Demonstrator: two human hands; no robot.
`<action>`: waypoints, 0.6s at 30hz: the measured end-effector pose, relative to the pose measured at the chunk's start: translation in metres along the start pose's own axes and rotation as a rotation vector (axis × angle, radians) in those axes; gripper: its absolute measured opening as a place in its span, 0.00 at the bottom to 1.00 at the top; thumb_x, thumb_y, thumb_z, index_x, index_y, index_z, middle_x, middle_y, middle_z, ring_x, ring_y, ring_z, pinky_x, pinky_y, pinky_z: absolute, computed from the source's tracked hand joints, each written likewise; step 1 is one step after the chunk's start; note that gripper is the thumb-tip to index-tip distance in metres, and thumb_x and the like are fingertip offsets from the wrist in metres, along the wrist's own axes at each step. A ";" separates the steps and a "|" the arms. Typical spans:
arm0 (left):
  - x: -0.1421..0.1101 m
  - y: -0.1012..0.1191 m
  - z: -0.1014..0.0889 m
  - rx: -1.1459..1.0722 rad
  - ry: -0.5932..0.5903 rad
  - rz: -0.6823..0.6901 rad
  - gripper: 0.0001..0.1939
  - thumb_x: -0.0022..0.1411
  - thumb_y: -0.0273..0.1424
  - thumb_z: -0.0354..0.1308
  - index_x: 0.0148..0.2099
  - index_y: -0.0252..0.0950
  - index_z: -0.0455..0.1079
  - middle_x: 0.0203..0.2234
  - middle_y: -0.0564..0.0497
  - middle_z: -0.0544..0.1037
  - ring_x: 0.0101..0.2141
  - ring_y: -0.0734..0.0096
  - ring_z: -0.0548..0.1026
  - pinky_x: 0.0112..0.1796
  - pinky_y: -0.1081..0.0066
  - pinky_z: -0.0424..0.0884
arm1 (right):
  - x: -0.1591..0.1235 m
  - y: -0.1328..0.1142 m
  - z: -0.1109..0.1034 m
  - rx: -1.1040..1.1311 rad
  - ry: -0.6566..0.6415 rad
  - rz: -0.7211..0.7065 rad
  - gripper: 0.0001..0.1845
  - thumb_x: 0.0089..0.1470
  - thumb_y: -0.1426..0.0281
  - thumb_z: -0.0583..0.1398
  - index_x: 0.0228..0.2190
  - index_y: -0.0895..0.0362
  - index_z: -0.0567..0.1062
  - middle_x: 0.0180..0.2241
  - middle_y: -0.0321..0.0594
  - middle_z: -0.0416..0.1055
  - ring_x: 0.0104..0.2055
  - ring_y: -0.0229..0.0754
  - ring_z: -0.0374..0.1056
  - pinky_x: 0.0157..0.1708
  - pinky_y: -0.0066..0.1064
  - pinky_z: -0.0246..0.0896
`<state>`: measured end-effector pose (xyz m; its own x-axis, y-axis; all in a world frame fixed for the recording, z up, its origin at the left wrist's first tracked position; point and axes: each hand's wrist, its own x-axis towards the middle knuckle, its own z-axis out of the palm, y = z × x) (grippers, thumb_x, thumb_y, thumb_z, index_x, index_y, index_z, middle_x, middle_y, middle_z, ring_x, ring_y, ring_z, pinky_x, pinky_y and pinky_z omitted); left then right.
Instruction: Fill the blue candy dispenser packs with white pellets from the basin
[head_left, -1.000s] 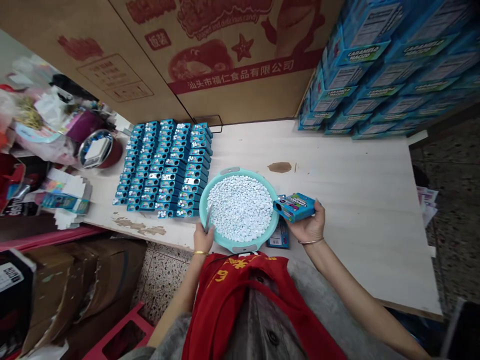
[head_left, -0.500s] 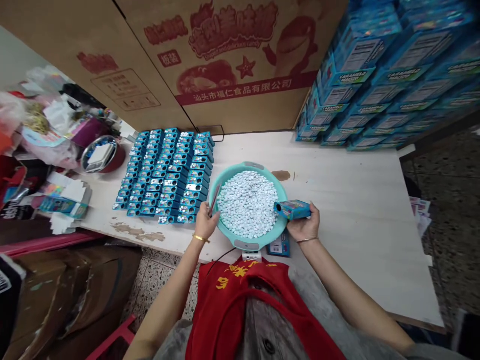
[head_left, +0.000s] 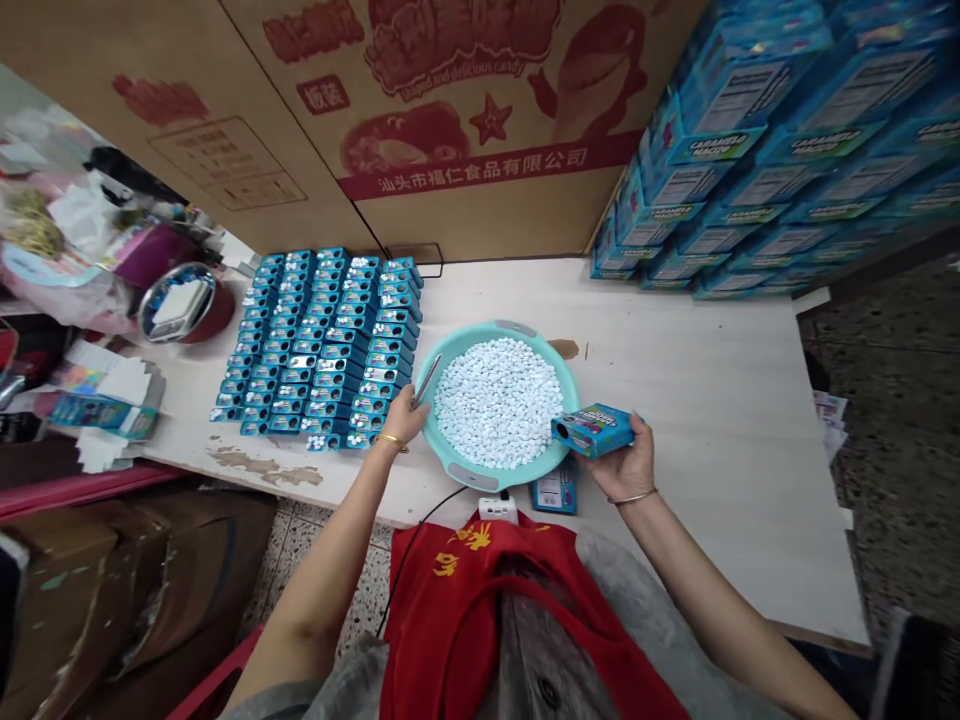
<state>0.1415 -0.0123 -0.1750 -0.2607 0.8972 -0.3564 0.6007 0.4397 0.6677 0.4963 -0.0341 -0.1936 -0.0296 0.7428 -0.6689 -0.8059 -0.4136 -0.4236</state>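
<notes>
Glossy teal plastic basin (head_left: 439, 451); matt pale wood tabletop (head_left: 712, 450); rough brown cardboard carton (head_left: 465, 205); shiny metal tool (head_left: 427, 381).

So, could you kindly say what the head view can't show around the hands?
Head view:
The metal blade: the left hand hides its lower end.
The blue box: its dark end is too shadowed to see into; the right hand covers its underside.
The white candies: too small to tell apart.
The small blue card: print too small; the rim of the teal basin hides its top.
</notes>
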 end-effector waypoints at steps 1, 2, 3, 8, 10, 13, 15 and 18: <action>0.001 0.005 0.001 -0.010 -0.005 0.006 0.12 0.51 0.33 0.55 0.38 0.35 0.63 0.25 0.56 0.68 0.27 0.74 0.67 0.30 0.74 0.66 | 0.002 -0.005 -0.001 -0.005 0.013 0.009 0.21 0.46 0.53 0.61 0.37 0.55 0.75 0.33 0.37 0.78 0.34 0.45 0.76 0.29 0.38 0.74; 0.002 0.010 0.002 -0.012 -0.003 0.009 0.11 0.51 0.34 0.55 0.38 0.35 0.63 0.25 0.56 0.68 0.26 0.74 0.67 0.29 0.75 0.65 | 0.003 -0.009 -0.001 -0.011 0.017 0.012 0.22 0.46 0.52 0.60 0.37 0.54 0.75 0.33 0.37 0.78 0.34 0.46 0.76 0.29 0.39 0.74; 0.004 0.015 0.002 -0.004 0.005 0.009 0.10 0.52 0.34 0.54 0.37 0.34 0.64 0.24 0.56 0.68 0.26 0.74 0.66 0.28 0.75 0.64 | 0.004 -0.013 0.000 -0.014 0.010 0.009 0.22 0.47 0.51 0.59 0.37 0.54 0.75 0.34 0.37 0.78 0.35 0.46 0.76 0.29 0.40 0.74; 0.020 0.030 -0.001 0.120 0.052 -0.018 0.08 0.53 0.32 0.52 0.35 0.34 0.65 0.23 0.56 0.66 0.26 0.73 0.66 0.28 0.74 0.65 | 0.004 -0.021 0.010 0.003 -0.046 -0.008 0.23 0.46 0.49 0.59 0.38 0.52 0.74 0.34 0.38 0.78 0.37 0.49 0.75 0.32 0.44 0.74; 0.022 0.027 -0.003 0.176 0.053 -0.027 0.08 0.53 0.32 0.52 0.35 0.34 0.66 0.23 0.55 0.67 0.28 0.71 0.67 0.30 0.72 0.66 | 0.001 -0.014 0.011 0.000 -0.038 0.024 0.23 0.46 0.50 0.59 0.37 0.52 0.74 0.34 0.38 0.78 0.37 0.48 0.75 0.31 0.44 0.74; 0.017 0.012 -0.003 0.278 0.048 -0.053 0.07 0.54 0.30 0.53 0.37 0.35 0.67 0.27 0.51 0.72 0.32 0.65 0.70 0.36 0.69 0.67 | -0.004 0.005 0.009 -0.028 -0.052 0.088 0.21 0.46 0.50 0.59 0.36 0.52 0.74 0.33 0.37 0.78 0.35 0.47 0.75 0.29 0.43 0.74; 0.011 0.002 0.000 0.342 0.048 -0.076 0.09 0.56 0.30 0.54 0.40 0.35 0.67 0.30 0.48 0.74 0.35 0.61 0.72 0.39 0.66 0.67 | -0.008 0.018 0.008 -0.041 -0.076 0.086 0.20 0.46 0.51 0.60 0.35 0.52 0.73 0.32 0.35 0.78 0.34 0.46 0.75 0.28 0.40 0.74; 0.003 -0.010 0.006 0.416 0.059 -0.084 0.12 0.59 0.32 0.52 0.46 0.36 0.65 0.37 0.44 0.76 0.41 0.57 0.74 0.43 0.64 0.66 | -0.013 0.032 0.009 -0.037 -0.041 0.024 0.17 0.46 0.53 0.61 0.33 0.52 0.73 0.30 0.32 0.77 0.31 0.42 0.74 0.25 0.33 0.72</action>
<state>0.1392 -0.0143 -0.1860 -0.3577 0.8649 -0.3521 0.8259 0.4690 0.3131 0.4661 -0.0520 -0.1932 -0.0735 0.7533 -0.6535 -0.7822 -0.4501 -0.4309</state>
